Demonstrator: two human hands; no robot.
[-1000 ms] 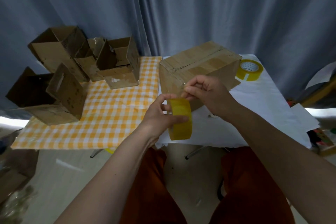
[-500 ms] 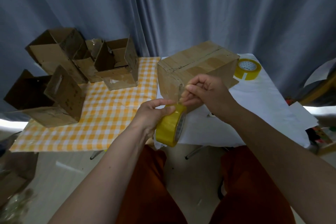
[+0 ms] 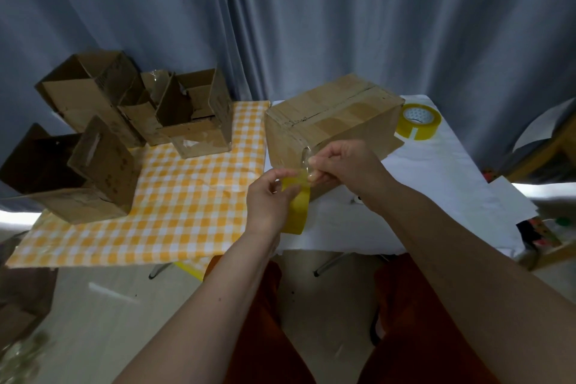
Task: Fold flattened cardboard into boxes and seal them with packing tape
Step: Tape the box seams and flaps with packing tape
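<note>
1. Just beyond both hands, the closed brown cardboard box lies on the white-covered table, its near corner turned toward them, probably for taping.
2. The left hand grips the yellow packing-tape roll, steadying it.
3. The right hand pinches the clear tape end, drawn toward that corner.

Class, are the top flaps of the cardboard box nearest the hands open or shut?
Shut: the closed brown cardboard box has its top flaps lying flat, meeting along a centre seam.
</note>
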